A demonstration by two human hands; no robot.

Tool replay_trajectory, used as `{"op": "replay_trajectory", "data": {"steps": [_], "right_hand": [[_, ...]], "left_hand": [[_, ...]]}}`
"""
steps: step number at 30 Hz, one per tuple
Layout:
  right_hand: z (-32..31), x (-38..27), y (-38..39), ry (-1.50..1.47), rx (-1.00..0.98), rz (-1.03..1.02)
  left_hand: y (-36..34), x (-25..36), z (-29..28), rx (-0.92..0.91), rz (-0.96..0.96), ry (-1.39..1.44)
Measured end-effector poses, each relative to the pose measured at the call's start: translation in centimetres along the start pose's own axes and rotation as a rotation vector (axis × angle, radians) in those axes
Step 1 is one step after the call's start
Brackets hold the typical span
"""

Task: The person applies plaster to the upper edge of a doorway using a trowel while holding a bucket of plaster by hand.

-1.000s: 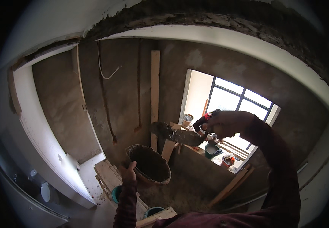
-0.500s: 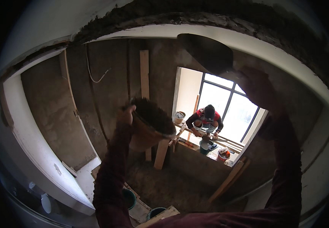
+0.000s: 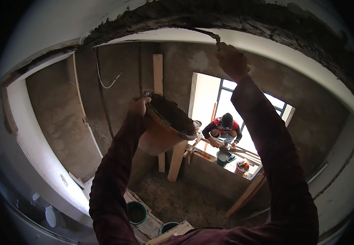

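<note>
My left hand (image 3: 138, 107) grips the rim of an orange-brown bucket (image 3: 154, 138), held up and tilted. Dark wet mortar (image 3: 170, 111) fills it almost to the edge. Overhead, my right hand (image 3: 233, 62) is closed round the handle of a trowel (image 3: 209, 34). The trowel's blade shows nearly edge-on, up at the lower edge of a rough dark mortar strip (image 3: 164, 15) that runs along the ceiling. Whether the blade carries mortar is hidden.
Below stand two green buckets (image 3: 137, 212) beside wooden boards (image 3: 175, 232). By the bright window, a person (image 3: 226, 124) crouches among buckets and tools on a ledge. Timber planks (image 3: 246, 196) lean against the wall under it. A loose cable (image 3: 103, 81) hangs on the left wall.
My right hand has swung up and to the left, taking the trowel from below the ceiling to the mortar strip. The bucket in my left hand has shifted slightly right and up.
</note>
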State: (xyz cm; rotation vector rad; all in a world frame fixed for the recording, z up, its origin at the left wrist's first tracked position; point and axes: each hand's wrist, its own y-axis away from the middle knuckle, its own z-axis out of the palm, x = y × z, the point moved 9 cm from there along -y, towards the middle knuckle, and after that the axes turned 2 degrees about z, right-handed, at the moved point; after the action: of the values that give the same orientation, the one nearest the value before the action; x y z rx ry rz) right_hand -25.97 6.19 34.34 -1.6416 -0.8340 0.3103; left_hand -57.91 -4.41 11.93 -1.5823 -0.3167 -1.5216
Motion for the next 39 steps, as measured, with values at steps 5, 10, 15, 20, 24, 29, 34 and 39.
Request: {"op": "replay_trajectory", "data": {"steps": [5, 10, 15, 20, 24, 29, 34, 39], "right_hand": [[-2.5, 1.1, 0.3, -0.139, -0.002, 0.084], [-3.6, 3.8, 0.0, -0.237, -0.074, 0.096], [-5.1, 5.9, -0.2, -0.317, -0.179, 0.167], [-8.3, 6.8, 2.1, -0.223, -0.154, 0.007], [-9.1, 8.3, 5.6, -0.169, -0.202, 0.133], [-4.9, 3.1, 4.7, -0.189, -0.317, 0.067], [-1.5, -0.1, 0.3, -0.221, -0.176, -0.017], [1.0, 0.4, -1.4, -0.078, -0.184, -0.046]], "left_hand": [[1.6, 0.6, -1.6, -0.016, 0.012, 0.015], [1.6, 4.0, -1.7, -0.01, 0.108, -0.059], [-0.3, 6.2, -1.3, -0.003, 0.057, 0.032], [-2.3, 7.2, -1.0, 0.008, 0.035, -0.105], [-0.9, 6.9, 2.0, -0.019, -0.003, -0.055], [-0.7, 5.0, 3.2, -0.045, -0.026, 0.144], [1.9, 5.5, 3.8, -0.096, -0.073, 0.157], [1.9, 3.2, 2.3, -0.063, -0.071, 0.166]]}}
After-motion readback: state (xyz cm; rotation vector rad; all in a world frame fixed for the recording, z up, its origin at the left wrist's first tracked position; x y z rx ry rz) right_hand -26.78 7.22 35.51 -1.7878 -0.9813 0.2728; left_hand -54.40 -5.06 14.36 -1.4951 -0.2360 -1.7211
